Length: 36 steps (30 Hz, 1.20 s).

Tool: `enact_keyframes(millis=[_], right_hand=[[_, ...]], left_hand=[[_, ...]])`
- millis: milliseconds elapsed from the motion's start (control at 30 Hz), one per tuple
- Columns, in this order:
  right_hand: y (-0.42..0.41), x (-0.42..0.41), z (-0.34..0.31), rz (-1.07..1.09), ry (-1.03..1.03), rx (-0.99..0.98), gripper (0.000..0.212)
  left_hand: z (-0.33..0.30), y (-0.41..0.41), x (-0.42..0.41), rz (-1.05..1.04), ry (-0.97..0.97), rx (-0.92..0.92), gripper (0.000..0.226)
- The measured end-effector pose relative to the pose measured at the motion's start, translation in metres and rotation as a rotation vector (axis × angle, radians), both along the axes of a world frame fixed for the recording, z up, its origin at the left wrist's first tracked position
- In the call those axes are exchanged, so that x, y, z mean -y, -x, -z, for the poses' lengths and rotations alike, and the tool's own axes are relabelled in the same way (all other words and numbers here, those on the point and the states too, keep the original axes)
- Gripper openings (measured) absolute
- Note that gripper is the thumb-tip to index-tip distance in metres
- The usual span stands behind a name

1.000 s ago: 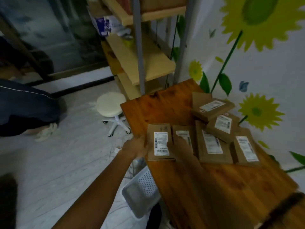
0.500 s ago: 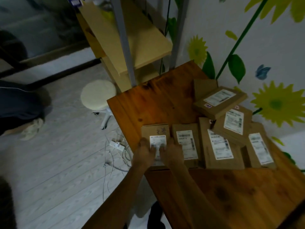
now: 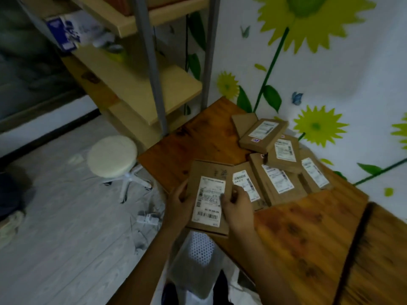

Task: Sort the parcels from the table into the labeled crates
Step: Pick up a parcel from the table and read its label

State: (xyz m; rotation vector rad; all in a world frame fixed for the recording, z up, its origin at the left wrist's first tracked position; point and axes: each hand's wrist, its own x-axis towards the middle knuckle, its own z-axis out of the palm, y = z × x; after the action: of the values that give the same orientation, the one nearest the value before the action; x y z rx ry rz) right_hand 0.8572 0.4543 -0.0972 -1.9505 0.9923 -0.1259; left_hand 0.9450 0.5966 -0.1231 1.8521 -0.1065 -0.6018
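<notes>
Parcel (image 3: 208, 198) is clasped at both edges, left hand (image 3: 179, 202) and right hand (image 3: 236, 204) each in a closed grip. Its near end overhangs the tabletop (image 3: 297, 234); a loosened grip could drop it beside the perforated crate (image 3: 199, 256).

Both hands hold one flat brown parcel (image 3: 209, 198) at the desk's (image 3: 293, 234) near-left corner, the left hand (image 3: 179, 202) on its left edge and the right hand (image 3: 236, 204) on its right, label up. More labelled parcels (image 3: 277, 179) lie overlapping on the desk toward the sunflower wall (image 3: 330, 62). A white perforated crate (image 3: 198, 260) stands on the floor below the held parcel, with a round stool (image 3: 112, 156) and a shelf (image 3: 141, 84) further left.
</notes>
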Motion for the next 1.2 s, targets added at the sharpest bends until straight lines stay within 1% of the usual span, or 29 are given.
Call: enact_keyframes(millis=[67, 133, 200, 267, 300, 367, 400, 433, 500, 533, 600, 633, 667, 733, 767, 833, 867, 900, 933, 967, 1033, 1067, 1200], right_hand=[[0.015, -0.020, -0.029, 0.053, -0.060, 0.106, 0.020], [0.034, -0.034, -0.051, 0.117, -0.116, 0.165, 0.016], [0.057, -0.035, -0.071, 0.194, -0.063, 0.214, 0.010], [0.082, -0.023, -0.089, 0.260, 0.038, 0.255, 0.024], [0.096, -0.017, -0.100, 0.270, 0.107, 0.243, 0.034], [0.116, -0.008, -0.126, 0.178, 0.178, 0.166, 0.061], [0.131, -0.005, -0.139, 0.125, 0.181, 0.120, 0.068], [0.142, -0.004, -0.153, 0.063, 0.154, 0.085, 0.071], [0.165, -0.001, -0.175, -0.014, 0.019, 0.024, 0.066], [0.178, 0.000, -0.183, -0.029, -0.070, 0.017, 0.060], [0.213, 0.001, -0.192, -0.005, -0.237, 0.081, 0.038], [0.230, 0.000, -0.193, 0.026, -0.289, 0.132, 0.027], [0.247, -0.002, -0.192, 0.062, -0.318, 0.187, 0.018], [0.283, -0.010, -0.189, 0.176, -0.332, 0.293, 0.010], [0.297, -0.013, -0.184, 0.261, -0.336, 0.348, 0.010], [0.324, -0.018, -0.174, 0.479, -0.336, 0.481, 0.013], [0.336, -0.020, -0.168, 0.588, -0.332, 0.559, 0.017], [0.347, -0.024, -0.164, 0.679, -0.335, 0.632, 0.020], [0.358, -0.028, -0.160, 0.750, -0.347, 0.702, 0.023], [0.367, -0.034, -0.157, 0.797, -0.366, 0.752, 0.025], [0.378, -0.048, -0.149, 0.828, -0.403, 0.777, 0.031], [0.381, -0.054, -0.145, 0.830, -0.417, 0.775, 0.033], [0.400, -0.072, -0.145, 0.812, -0.430, 0.767, 0.049]], left_hand=[[-0.014, -0.004, -0.019, 0.077, 0.040, 0.040, 0.041], [-0.035, -0.007, -0.034, 0.180, 0.071, 0.047, 0.045], [-0.058, -0.011, -0.043, 0.312, 0.101, 0.030, 0.047], [-0.091, -0.016, -0.041, 0.506, 0.102, 0.062, 0.039], [-0.111, -0.016, -0.035, 0.638, 0.087, 0.075, 0.038], [-0.148, -0.016, -0.019, 0.889, 0.025, 0.069, 0.038], [-0.167, -0.007, -0.007, 1.029, -0.010, 0.093, 0.038], [-0.187, 0.003, 0.006, 1.153, -0.041, 0.128, 0.038], [-0.219, 0.030, 0.032, 1.350, -0.088, 0.211, 0.038], [-0.230, 0.044, 0.044, 1.417, -0.110, 0.243, 0.038], [-0.247, 0.075, 0.065, 1.507, -0.163, 0.311, 0.034], [-0.249, 0.087, 0.072, 1.511, -0.163, 0.334, 0.031], [-0.248, 0.098, 0.075, 1.473, -0.142, 0.337, 0.028], [-0.241, 0.120, 0.074, 1.269, -0.051, 0.321, 0.025], [-0.236, 0.129, 0.070, 1.113, 0.005, 0.335, 0.025], [-0.219, 0.148, 0.058, 0.796, 0.060, 0.337, 0.033], [-0.210, 0.161, 0.050, 0.671, 0.060, 0.281, 0.035], [-0.202, 0.178, 0.043, 0.587, 0.071, 0.201, 0.033], [-0.197, 0.199, 0.040, 0.560, 0.096, 0.123, 0.031], [-0.191, 0.222, 0.038, 0.589, 0.125, 0.062, 0.029], [-0.186, 0.265, 0.037, 0.664, 0.207, -0.022, 0.026], [-0.187, 0.281, 0.038, 0.666, 0.246, -0.058, 0.022], [-0.195, 0.318, 0.043, 0.604, 0.347, -0.090, 0.020]])
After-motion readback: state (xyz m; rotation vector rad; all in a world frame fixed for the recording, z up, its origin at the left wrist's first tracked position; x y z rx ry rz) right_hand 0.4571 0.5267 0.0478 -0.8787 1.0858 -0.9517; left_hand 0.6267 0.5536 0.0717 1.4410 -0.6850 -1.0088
